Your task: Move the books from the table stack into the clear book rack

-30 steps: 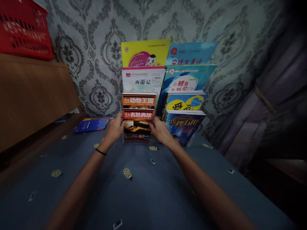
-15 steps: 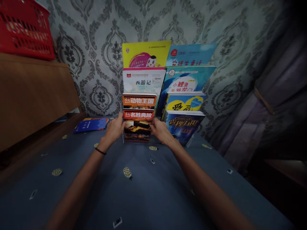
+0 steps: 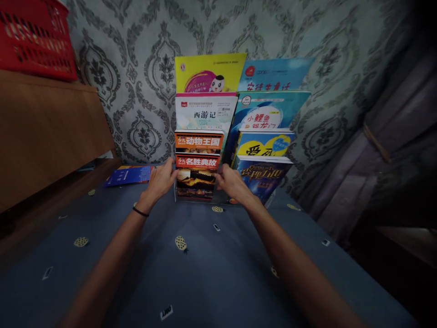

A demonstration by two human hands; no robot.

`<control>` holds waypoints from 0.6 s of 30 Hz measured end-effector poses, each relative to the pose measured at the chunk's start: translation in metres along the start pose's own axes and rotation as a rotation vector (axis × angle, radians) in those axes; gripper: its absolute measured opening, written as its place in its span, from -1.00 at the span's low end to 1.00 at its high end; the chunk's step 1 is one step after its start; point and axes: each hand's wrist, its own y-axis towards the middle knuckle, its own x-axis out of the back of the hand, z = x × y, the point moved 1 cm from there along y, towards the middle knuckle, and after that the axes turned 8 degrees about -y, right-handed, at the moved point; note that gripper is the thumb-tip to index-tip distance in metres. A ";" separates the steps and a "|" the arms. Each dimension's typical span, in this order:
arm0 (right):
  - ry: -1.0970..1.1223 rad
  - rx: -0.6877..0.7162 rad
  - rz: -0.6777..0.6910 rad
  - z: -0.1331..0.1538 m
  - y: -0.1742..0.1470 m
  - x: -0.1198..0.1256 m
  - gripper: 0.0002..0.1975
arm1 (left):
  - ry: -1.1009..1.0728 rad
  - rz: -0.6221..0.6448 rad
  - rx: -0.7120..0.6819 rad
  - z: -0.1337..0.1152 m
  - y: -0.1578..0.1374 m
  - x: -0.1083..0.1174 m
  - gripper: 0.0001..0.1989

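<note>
A children's book with an orange-red title band and a dark cover photo [image 3: 196, 178] stands upright at the front left of a clear book stand [image 3: 223, 197]. My left hand [image 3: 163, 177] is at its left edge, thumb against the side and fingers curled. At the right edge, my right hand [image 3: 234, 182] is bent, with the thumb touching the cover's side. Behind this book rise an orange-banded book [image 3: 199, 141], a white book [image 3: 206, 111] and a yellow book [image 3: 210, 70]. Right of my right hand stands a dark blue book [image 3: 262, 180].
More books, including a yellow-and-blue one [image 3: 264, 145] and a teal one [image 3: 273, 109], fill the stand's right column. A blue booklet [image 3: 129, 176] lies left on the patterned cloth [image 3: 211, 264]. A wooden cabinet [image 3: 51, 132] carries a red basket [image 3: 37, 41]. Curtains [image 3: 362, 173] hang right.
The view has shifted slightly. My two hands stay at the front book's sides, their thumbs drawn a little outward from its cover. The books keep their places.
</note>
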 end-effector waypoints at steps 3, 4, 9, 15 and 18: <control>-0.003 0.009 0.021 0.001 -0.001 0.002 -0.89 | -0.067 -0.011 -0.020 0.003 0.002 0.002 -0.76; -0.005 0.017 0.039 0.001 -0.002 0.003 -0.91 | -0.111 -0.021 -0.019 0.006 0.004 0.003 -0.76; -0.006 0.080 0.182 0.007 -0.012 0.016 -0.77 | -0.129 -0.084 0.130 0.039 0.011 0.011 -0.72; -0.084 0.457 0.378 0.048 -0.040 0.000 -0.73 | 0.206 -0.054 0.319 0.090 -0.011 0.001 -0.71; -0.161 0.623 0.355 0.074 -0.063 -0.028 -0.78 | 0.296 0.024 0.371 0.107 -0.025 -0.014 -0.59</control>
